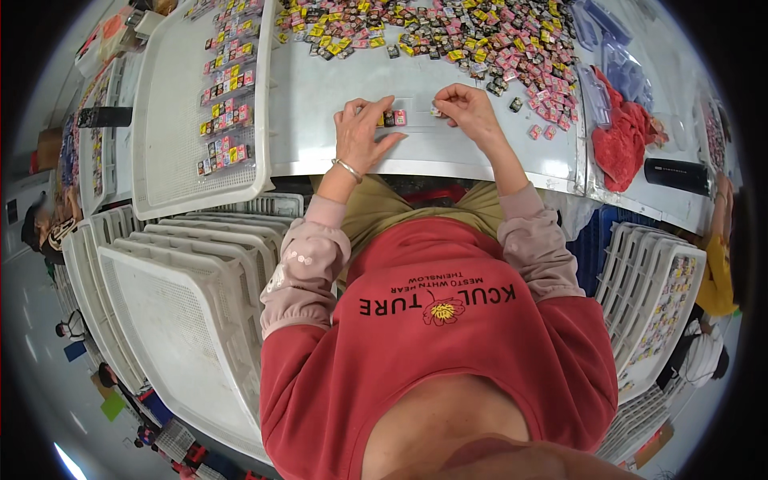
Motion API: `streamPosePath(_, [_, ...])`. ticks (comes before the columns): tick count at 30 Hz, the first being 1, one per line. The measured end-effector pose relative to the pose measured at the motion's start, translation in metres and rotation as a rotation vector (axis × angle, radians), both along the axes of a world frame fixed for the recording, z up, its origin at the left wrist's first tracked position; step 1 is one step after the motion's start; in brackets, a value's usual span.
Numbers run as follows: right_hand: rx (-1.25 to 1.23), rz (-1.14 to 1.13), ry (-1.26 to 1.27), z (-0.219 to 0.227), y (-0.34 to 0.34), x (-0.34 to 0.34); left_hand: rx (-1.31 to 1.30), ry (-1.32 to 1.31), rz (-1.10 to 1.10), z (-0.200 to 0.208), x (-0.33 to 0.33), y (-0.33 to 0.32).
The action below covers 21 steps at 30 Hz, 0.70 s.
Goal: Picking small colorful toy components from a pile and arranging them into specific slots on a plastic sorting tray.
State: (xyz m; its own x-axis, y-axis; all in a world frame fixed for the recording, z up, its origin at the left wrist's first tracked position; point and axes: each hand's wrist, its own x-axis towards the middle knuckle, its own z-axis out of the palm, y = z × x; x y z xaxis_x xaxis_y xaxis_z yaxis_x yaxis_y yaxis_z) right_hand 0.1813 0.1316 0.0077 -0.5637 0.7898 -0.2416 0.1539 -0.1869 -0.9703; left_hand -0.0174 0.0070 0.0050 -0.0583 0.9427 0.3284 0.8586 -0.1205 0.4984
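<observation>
On the white table in front of me lies a clear plastic tray (417, 106), long and see-through. A few small blocks (395, 118), pink and dark with yellow, sit in its left end. My left hand (360, 138) is closed around that end, index finger at the far edge and thumb at the near one. At the tray's right end, my right hand (470, 114) pinches a small printed block (437, 110) between thumb and fingertips. Beyond both hands spreads a big heap of loose pink, yellow and black blocks (480, 36).
To the left, a large white tray (168, 120) carries a row of filled clear packs (228, 116). Stacked white trays (172, 304) stand below it. A red cloth (620, 144), clear plastic pieces (624, 72) and a black case (678, 176) lie at the right.
</observation>
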Motion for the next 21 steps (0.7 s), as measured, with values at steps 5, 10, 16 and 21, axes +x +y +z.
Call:
streamPosePath(5, [0.045,-0.049,-0.224,0.005,0.014,0.018,0.072,-0.019,0.015,-0.007,0.001,-0.003])
streamPosePath(10, [0.571,-0.106,-0.408,-0.005,0.035,0.035,0.121,0.09,-0.003,-0.006,-0.002,-0.007])
streamPosePath(16, [0.755,-0.169,-0.521,0.012,0.057,0.06,0.185,0.023,0.074,0.0,-0.01,-0.027])
streamPosePath(21, [0.954,-0.269,-0.367,0.021,0.104,0.045,0.223,-0.035,0.208,-0.019,-0.017,-0.039])
